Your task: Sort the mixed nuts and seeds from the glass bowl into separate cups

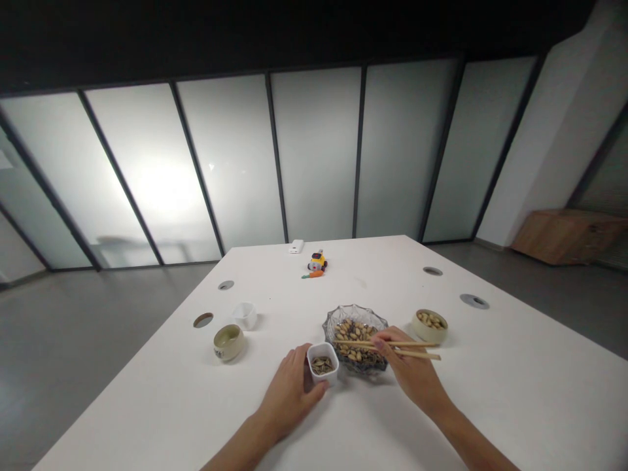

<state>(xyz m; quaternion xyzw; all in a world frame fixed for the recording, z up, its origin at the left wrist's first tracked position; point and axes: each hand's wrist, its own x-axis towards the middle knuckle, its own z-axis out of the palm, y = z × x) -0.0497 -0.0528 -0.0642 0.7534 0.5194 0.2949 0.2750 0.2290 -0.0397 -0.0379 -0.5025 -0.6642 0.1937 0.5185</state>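
Note:
My left hand (pixel 293 387) is wrapped round a small white square cup (pixel 331 378), which holds dark, slender seeds (pixel 322 365). Just to the right stands a clear faceted glass bowl (pixel 377 318) with pale nuts in shells, perhaps pistachios, (pixel 357 332) and more dark seeds inside. In my right hand (pixel 408 371) is a pair of wooden chopsticks (pixel 417 344), their tips over the glass bowl's contents. Whether the tips pinch a piece is too small to tell. A cream round bowl (pixel 436 335) with pale nuts sits right of the glass bowl.
At the left are a round cream bowl (pixel 229 353) and a translucent white cup (pixel 245 324). Farther back lie a toy carrot (pixel 314 275), a yellow toy vehicle (pixel 318 259) and a white box (pixel 296 246). Several round holes (pixel 203 320) pierce the white table (pixel 186 405).

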